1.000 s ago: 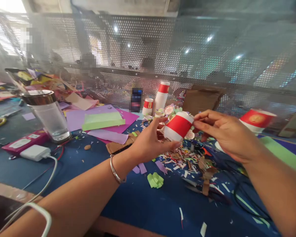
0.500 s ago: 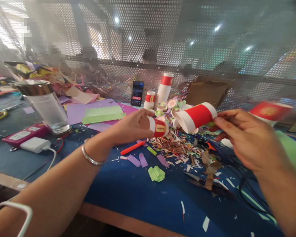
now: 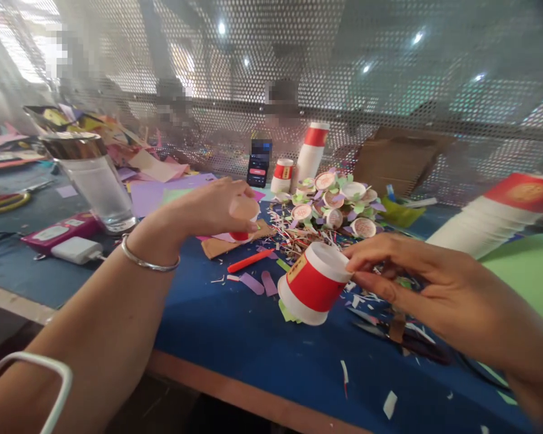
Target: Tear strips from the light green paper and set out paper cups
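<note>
My right hand (image 3: 402, 283) pinches the upper edge of a red and white paper cup (image 3: 317, 288). That cup is tilted over the table, its wider rim down and its recessed base up, above a green paper scrap. Farther left, my left hand (image 3: 212, 208) is closed around a second, smaller-looking paper cup (image 3: 241, 235), mostly covered by the fingers. A red pen (image 3: 251, 260) lies just in front of it. Behind both hands is a heap of cut cup bottoms (image 3: 332, 208) mixed with green and purple paper bits.
A stack of paper cups (image 3: 493, 217) leans at the right, and another stack (image 3: 311, 154) stands behind. Scissors (image 3: 371, 322) lie near my right hand. A glass bottle (image 3: 97, 187), a white charger (image 3: 78, 248) and a phone (image 3: 259, 166) are on the table, below a perforated metal screen.
My right hand has brought its cup down and left, turning it from sideways to rim down. My left hand has shifted left with its cup. The view has turned slightly.
</note>
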### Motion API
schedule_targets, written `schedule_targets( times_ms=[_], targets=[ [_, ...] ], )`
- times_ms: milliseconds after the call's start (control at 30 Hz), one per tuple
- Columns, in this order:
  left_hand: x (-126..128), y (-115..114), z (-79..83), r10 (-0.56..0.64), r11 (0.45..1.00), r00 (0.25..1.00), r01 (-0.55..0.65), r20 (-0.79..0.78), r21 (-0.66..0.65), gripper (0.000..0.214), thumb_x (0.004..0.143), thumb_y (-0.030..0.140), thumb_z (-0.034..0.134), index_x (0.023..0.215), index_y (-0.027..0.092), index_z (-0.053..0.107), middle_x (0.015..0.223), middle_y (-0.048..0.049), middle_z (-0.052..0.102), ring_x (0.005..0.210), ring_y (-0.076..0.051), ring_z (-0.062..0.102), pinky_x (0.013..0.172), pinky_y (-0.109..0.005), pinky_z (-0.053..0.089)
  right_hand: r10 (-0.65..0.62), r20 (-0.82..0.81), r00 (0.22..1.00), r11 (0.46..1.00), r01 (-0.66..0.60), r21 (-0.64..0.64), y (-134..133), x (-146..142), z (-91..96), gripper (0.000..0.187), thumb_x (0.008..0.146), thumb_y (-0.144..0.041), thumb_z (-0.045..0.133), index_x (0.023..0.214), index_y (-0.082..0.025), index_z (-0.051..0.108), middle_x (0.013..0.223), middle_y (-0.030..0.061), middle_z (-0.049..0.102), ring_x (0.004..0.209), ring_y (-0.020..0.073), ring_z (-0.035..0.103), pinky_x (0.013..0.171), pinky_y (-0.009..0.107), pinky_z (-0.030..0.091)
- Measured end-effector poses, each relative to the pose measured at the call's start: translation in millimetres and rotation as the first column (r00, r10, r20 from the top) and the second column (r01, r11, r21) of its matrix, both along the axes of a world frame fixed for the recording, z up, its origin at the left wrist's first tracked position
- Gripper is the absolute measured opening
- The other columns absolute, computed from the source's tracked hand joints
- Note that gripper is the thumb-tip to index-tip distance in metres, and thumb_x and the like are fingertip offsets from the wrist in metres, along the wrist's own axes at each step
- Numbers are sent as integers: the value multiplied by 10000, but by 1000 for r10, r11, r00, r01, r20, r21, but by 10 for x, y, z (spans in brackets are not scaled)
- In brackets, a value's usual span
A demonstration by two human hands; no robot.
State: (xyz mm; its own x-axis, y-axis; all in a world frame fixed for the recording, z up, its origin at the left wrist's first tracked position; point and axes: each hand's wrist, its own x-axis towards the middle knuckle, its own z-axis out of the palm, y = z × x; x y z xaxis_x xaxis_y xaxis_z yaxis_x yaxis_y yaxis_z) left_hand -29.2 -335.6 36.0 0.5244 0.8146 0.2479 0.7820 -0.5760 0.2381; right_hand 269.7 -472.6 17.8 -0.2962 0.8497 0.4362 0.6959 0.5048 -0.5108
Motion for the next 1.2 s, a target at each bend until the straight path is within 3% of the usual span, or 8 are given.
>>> schedule_targets(
  times_ms=[133,267,367,467,667,867,1033,1200],
  targets=[
    [0,21,-51,28,998,998,-32,63,60,581,744,431,764,1265,215,625,1258,-105,613,1183,-332,562,998,-425,451,81,77,994,997,-81,-14,-34,-12,-34,129,952,-414,659,1057,-421,733,1030,-2,763,897,257,733,677,378,608],
    [137,86,-177,38,987,957,-82,289,141,640,732,301,792,1319,209,556,1280,-97,570,1232,-312,515,1064,-449,431,138,64,988,990,-138,-5,-75,-87,-37,100,949,-386,665,1019,-394,736,1008,5,768,867,240,743,647,344,617],
    [292,179,-325,111,989,892,-140,438,36,521,784,269,754,1256,198,545,1255,-97,593,1168,-269,552,1008,-407,474,170,59,984,985,-170,-7,-102,-146,-47,91,939,-375,678,1008,-388,735,1054,15,770,903,251,751,655,345,628],
    [362,289,-457,168,984,889,-175,426,-24,398,835,348,716,1152,169,553,1183,-126,640,1066,-258,600,946,-397,496,204,69,977,979,-203,-18,-114,-180,-68,94,945,-370,671,1022,-393,718,1072,10,769,931,248,754,682,344,639],
    [231,419,-502,241,970,926,-220,291,-101,503,605,364,886,989,172,625,894,-75,676,956,-310,632,891,-437,506,229,88,969,972,-232,21,-108,-207,-89,84,947,-323,670,1014,-355,709,1030,18,777,896,225,763,699,301,633],
    [192,469,-481,260,957,902,-192,345,-218,275,876,354,759,1023,145,658,927,-32,687,804,-171,655,750,-338,557,273,137,952,959,-281,43,-120,-231,-96,93,975,-250,645,1038,-291,700,1051,30,767,937,178,756,774,244,615],
    [205,572,-588,313,946,801,-217,511,-239,471,863,408,752,1213,160,556,1172,-110,707,934,-185,698,761,-280,555,315,157,936,944,-326,50,-145,-276,-102,83,1003,-250,615,1066,-269,666,1043,21,755,951,144,744,806,201,592],
    [185,659,-717,349,934,814,-259,464,-248,596,679,423,882,1128,180,574,1156,-126,720,1037,-283,696,837,-351,542,332,195,923,931,-353,87,-143,-300,-135,146,1002,-178,597,1103,-273,642,1075,-1,748,1009,102,717,881,151,547]
  ],
)
